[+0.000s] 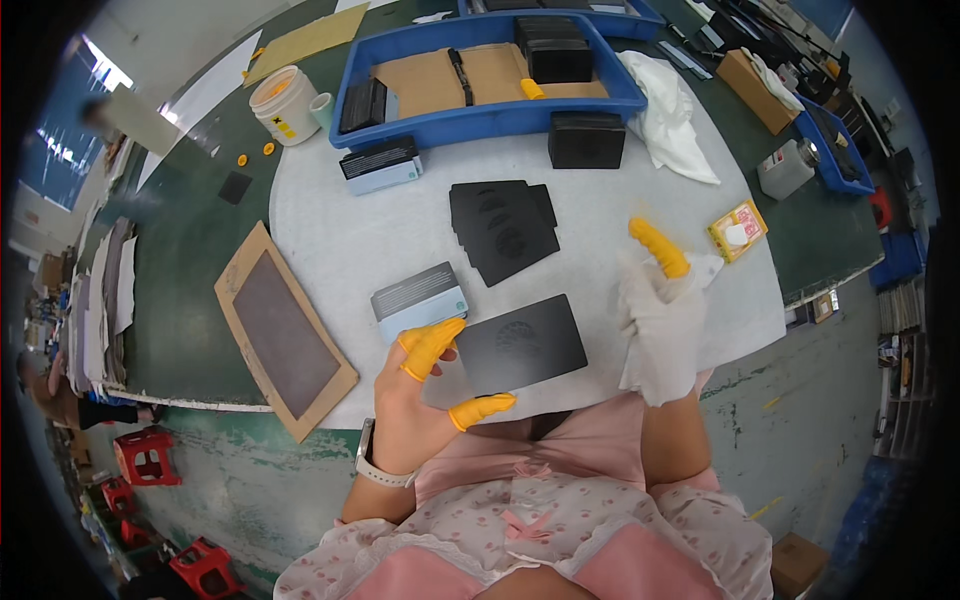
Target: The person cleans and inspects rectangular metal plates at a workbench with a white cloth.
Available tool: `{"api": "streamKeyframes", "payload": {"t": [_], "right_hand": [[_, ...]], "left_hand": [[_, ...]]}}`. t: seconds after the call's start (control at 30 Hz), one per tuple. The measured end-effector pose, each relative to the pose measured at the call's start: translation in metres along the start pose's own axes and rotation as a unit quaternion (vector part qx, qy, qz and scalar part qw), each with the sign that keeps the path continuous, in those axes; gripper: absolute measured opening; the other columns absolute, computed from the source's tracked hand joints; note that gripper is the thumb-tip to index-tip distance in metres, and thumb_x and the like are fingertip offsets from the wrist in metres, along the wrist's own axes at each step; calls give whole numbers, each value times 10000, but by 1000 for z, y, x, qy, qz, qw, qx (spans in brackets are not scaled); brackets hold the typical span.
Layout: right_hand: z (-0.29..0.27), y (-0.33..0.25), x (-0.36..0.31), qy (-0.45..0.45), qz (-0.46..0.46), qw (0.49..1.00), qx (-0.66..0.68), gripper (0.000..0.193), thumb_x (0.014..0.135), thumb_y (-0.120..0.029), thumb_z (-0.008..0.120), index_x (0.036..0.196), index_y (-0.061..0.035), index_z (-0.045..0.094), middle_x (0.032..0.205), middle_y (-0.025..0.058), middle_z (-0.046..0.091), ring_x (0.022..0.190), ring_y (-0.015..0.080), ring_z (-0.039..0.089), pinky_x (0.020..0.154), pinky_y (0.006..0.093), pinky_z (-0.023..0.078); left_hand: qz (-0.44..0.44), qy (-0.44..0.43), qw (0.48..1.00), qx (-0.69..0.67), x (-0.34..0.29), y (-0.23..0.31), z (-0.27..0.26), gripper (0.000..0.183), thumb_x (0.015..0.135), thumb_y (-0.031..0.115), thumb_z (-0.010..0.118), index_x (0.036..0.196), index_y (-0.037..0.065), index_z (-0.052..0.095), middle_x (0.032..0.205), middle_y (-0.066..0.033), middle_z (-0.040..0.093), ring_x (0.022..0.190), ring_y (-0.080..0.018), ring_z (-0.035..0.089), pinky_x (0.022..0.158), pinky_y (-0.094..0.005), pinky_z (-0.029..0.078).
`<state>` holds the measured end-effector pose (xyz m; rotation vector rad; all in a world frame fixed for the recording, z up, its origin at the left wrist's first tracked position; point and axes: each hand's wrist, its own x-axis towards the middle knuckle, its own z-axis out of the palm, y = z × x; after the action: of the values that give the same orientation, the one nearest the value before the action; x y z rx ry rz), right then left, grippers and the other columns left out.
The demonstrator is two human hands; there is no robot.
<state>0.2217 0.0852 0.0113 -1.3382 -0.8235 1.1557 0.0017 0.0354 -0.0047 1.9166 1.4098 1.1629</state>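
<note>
left hand [413, 408], thumb and fingers apart, flanks the black card's [530, 348] nine o'clock edge; right hand's [672, 264] grip under white cloth [658, 345] cannot be told; a snag could skid the card.

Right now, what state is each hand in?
Left hand: at the left end of the black card, fingers spread; grip cannot be told.
Right hand: holding white cloth, one finger sticking out.
</note>
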Motion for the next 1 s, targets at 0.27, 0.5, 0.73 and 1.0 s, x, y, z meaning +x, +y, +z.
{"api": "streamKeyframes", "payload": {"t": [0.27, 0.5, 0.73, 1.0], "right_hand": [[25, 42, -26, -104, -290, 941, -142, 539, 798, -34, 656, 1285, 5, 428, 876, 9, 594, 619, 22, 513, 482, 154, 415], [-2, 10, -22, 35, 37, 994, 101, 574, 825, -39, 627, 1330, 15, 360, 867, 5, 602, 620, 35, 525, 473, 182, 428], [23, 21, -50, -98, -19, 993, 56, 590, 894, -34, 517, 1407, -47, 225, 830, 21, 611, 654, 28, 545, 532, 184, 480], [6, 17, -45, -108, 39, 993, 20, 571, 904, -39, 501, 1402, -23, 223, 812, 50, 619, 520, 43, 523, 493, 190, 481]], "left_hand": [[-13, 2, 999, 33, 1, 5, 8, 653, 540, 259, 869, 1095, 47, 597, 889, -70, 567, 756, -181, 552, 626, -274, 450], [-34, 38, 998, 29, -6, 2, 11, 650, 536, 236, 873, 1093, 46, 597, 872, -65, 574, 735, -169, 538, 624, -263, 436], [-34, 41, 998, 29, -10, 4, 18, 636, 545, 238, 870, 1085, 37, 601, 841, -75, 563, 711, -179, 543, 610, -272, 449], [-29, 23, 999, 15, -9, 0, 14, 657, 563, 217, 862, 1135, 50, 584, 836, -61, 556, 701, -170, 531, 605, -264, 442]]}}
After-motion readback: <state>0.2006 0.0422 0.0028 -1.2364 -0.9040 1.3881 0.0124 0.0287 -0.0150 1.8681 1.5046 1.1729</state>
